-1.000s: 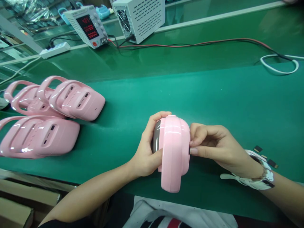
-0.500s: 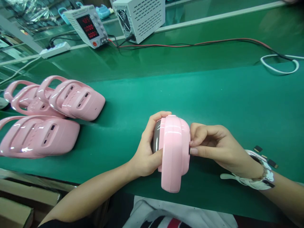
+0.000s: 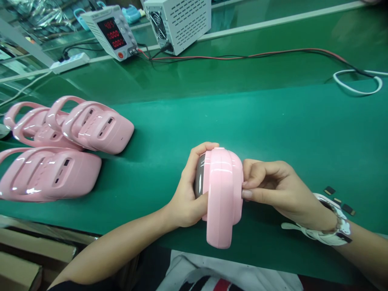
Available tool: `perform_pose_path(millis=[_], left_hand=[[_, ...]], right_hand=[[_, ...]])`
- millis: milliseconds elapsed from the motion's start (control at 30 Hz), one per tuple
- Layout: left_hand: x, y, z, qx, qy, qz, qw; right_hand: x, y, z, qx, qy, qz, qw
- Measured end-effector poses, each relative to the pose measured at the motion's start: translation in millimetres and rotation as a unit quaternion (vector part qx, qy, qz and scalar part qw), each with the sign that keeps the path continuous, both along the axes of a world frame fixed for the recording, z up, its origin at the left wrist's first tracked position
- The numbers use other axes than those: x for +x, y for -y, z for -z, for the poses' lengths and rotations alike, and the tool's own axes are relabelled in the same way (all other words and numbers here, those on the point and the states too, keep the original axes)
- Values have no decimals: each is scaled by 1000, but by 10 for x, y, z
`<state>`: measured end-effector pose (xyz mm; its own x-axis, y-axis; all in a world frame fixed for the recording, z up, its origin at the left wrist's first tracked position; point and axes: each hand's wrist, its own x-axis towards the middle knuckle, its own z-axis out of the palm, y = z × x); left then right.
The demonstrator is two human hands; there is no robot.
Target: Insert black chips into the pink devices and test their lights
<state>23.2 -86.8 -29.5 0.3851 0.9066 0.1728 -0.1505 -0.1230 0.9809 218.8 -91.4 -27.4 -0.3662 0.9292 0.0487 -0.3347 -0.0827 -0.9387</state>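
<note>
My left hand [image 3: 191, 190] is wrapped around a pink portable speaker [image 3: 220, 194] with a carrying handle, its thumb on the near side and its fingers over the dark glossy front [image 3: 200, 176]. The speaker is seen edge-on, held over the table with its handle side towards me. At its right side, my right hand [image 3: 269, 184] has thumb and forefinger pinched together, fingertips touching the pink casing. What they hold, if anything, is hidden. Small black memory cards [image 3: 348, 209] lie on the table beyond my right wrist, which wears a white watch [image 3: 333, 220].
Several matching pink speakers [image 3: 112, 131] with handles and port slots lie at the left of the green table [image 3: 169, 129]. A power supply with red digits [image 3: 113, 34] and a white vented box [image 3: 182, 24] stand behind. A red-black cable [image 3: 242, 57] runs right. Cardboard boxes [image 3: 36, 244] sit lower left.
The speaker and both hands have shifted very slightly downward. A small dark spot at my right fingertips, visible before, no longer shows clearly.
</note>
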Motion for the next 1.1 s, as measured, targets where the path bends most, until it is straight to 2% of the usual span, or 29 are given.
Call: perform_pose_path(millis=[233, 400, 567, 900, 1100], left_hand=[[11, 17, -21, -20, 29, 38, 999], [13, 22, 9, -19, 22, 29, 999], [-2, 19, 2, -20, -9, 10, 1000], [-55, -31, -104, -41, -40, 23, 998], [-27, -32, -80, -36, -12, 29, 999]], right_hand=[[-38, 6, -45, -18, 1, 8, 1000], [-32, -1, -45, -35, -5, 1, 999], [7, -33, 0, -45, -8, -40, 998], [-12, -20, -19, -35, 11, -14, 999], [38, -22, -15, -31, 17, -30, 999]])
